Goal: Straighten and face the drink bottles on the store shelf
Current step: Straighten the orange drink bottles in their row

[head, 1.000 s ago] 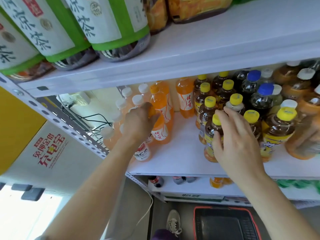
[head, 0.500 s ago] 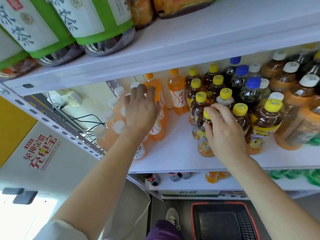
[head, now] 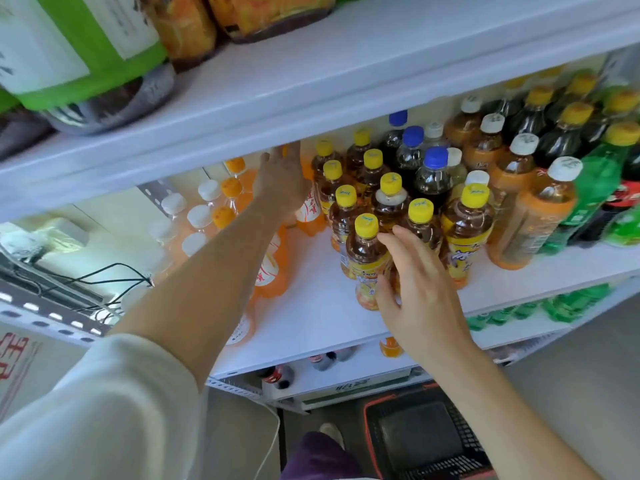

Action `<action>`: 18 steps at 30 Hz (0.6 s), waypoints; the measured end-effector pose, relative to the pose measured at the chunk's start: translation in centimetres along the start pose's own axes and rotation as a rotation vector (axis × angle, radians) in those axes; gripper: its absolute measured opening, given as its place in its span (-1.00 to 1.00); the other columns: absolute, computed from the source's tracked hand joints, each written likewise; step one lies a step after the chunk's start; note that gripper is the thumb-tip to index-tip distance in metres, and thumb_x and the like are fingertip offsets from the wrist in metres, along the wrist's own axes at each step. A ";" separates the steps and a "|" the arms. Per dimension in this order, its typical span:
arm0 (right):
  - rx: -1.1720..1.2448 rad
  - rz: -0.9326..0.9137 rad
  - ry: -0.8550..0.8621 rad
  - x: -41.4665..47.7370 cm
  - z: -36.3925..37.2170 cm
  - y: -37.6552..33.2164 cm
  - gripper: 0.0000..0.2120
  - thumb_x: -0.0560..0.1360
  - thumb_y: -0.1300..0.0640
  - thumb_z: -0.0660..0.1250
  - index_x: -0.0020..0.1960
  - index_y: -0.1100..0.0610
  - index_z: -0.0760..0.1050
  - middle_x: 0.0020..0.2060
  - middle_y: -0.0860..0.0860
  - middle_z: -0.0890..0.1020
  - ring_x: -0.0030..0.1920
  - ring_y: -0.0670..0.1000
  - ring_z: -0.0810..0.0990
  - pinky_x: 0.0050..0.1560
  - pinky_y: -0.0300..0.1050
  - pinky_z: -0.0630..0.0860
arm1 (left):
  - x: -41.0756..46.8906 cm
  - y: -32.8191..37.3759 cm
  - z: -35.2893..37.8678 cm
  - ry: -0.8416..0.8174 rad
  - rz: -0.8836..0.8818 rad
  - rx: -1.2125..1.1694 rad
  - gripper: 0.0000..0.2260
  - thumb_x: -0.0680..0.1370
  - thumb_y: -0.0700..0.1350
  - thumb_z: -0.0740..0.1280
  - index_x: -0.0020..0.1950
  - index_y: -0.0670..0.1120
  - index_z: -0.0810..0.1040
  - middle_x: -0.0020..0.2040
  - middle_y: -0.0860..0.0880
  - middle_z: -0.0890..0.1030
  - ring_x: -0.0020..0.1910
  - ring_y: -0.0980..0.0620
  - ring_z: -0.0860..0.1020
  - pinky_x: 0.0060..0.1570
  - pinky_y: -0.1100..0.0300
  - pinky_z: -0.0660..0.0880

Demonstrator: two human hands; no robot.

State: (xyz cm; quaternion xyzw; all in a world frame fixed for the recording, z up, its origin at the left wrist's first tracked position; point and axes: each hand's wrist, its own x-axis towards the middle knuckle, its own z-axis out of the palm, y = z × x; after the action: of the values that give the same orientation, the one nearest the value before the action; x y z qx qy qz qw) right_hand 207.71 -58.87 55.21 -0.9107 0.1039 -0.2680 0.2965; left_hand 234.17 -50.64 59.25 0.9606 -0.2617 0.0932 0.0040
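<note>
The white middle shelf (head: pixel 322 313) holds rows of drink bottles. Orange soda bottles (head: pixel 270 268) with orange and white caps stand at the left, partly hidden by my left forearm. My left hand (head: pixel 282 183) reaches deep under the upper shelf, fingers straight and apart, resting against a rear orange soda bottle (head: pixel 310 211). Yellow-capped tea bottles (head: pixel 391 199) form a tight cluster in the middle. My right hand (head: pixel 415 289) is spread open against the right side of the front tea bottle (head: pixel 365 261), thumb touching its label.
Blue-capped dark bottles (head: pixel 433 174), white-capped orange-labelled bottles (head: pixel 530 216) and green bottles (head: pixel 602 181) fill the shelf's right. The upper shelf (head: pixel 346 88) hangs low, carrying large green-labelled bottles (head: pixel 86 57). Cables (head: pixel 114 275) run at the left. A red basket (head: pixel 374 410) sits on the floor.
My left hand has left the front orange bottles and reached farther back and right. My right hand has slid from the front tea bottle's cap down to its side.
</note>
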 end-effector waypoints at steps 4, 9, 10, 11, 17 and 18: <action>0.057 0.029 0.035 -1.0 -0.1 0.0 -0.58 0.50 0.27 0.36 0.34 0.23 0.44 0.31 0.15 0.48 0.33 0.16 0.44 0.33 0.01 0.40 | -1.2 0.0 -0.6 0.015 -0.007 -0.069 -0.63 0.58 0.00 0.32 0.29 -0.18 0.41 0.15 -0.21 0.51 0.08 -0.26 0.55 -0.09 -0.03 0.46; 0.169 0.029 0.076 -2.5 -0.1 -0.2 -0.63 0.50 0.29 0.35 0.30 0.23 0.47 0.23 0.08 0.53 0.27 0.04 0.46 0.28 -0.26 0.32 | -7.5 -0.6 0.3 0.100 0.054 -0.136 -0.72 0.60 0.00 0.28 0.10 -0.21 0.41 -0.07 -0.22 0.56 -0.14 -0.27 0.56 -0.30 0.02 0.37; 0.200 0.037 0.065 -2.9 -0.1 -0.1 -0.63 0.50 0.30 0.35 0.30 0.22 0.47 0.22 0.05 0.53 0.25 0.02 0.48 0.26 -0.23 0.37 | -8.8 -0.8 0.1 0.135 0.027 -0.193 -0.75 0.60 -0.01 0.28 0.08 -0.20 0.42 -0.09 -0.20 0.56 -0.17 -0.26 0.55 -0.32 0.04 0.33; 0.235 0.060 0.052 -3.2 0.0 0.0 -0.63 0.50 0.30 0.36 0.30 0.19 0.47 0.20 0.01 0.53 0.22 -0.02 0.49 0.24 -0.19 0.42 | -10.0 -1.0 -0.3 0.185 -0.013 -0.248 -0.78 0.59 -0.02 0.27 0.05 -0.18 0.43 -0.11 -0.19 0.56 -0.20 -0.25 0.54 -0.33 0.07 0.29; 0.647 0.400 -0.255 -4.3 -0.6 1.0 -0.75 0.51 0.02 0.39 0.18 -0.12 0.53 0.12 -0.24 0.60 0.21 -0.27 0.50 0.22 -0.14 0.46 | -17.4 -0.5 -5.4 0.370 -0.143 -0.687 -0.86 0.47 -0.03 0.22 -0.24 -0.02 0.51 -0.36 0.04 0.56 -0.35 0.08 0.47 -0.40 0.15 0.36; 0.732 0.438 -0.346 -4.3 -1.0 1.1 -0.76 0.49 -0.09 0.37 0.15 -0.15 0.56 0.12 -0.25 0.62 0.21 -0.27 0.51 0.22 -0.14 0.46 | -18.3 -0.3 -6.0 0.328 -0.158 -0.845 -0.85 0.46 -0.07 0.23 -0.30 -0.01 0.50 -0.39 0.07 0.54 -0.37 0.15 0.45 -0.40 0.19 0.38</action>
State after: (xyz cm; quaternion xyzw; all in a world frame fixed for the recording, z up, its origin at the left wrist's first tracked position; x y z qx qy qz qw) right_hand 203.59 -58.76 53.39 -0.7340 0.1412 -0.0620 0.6614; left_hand 217.77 -40.83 61.89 0.8644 -0.1986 0.1286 0.4436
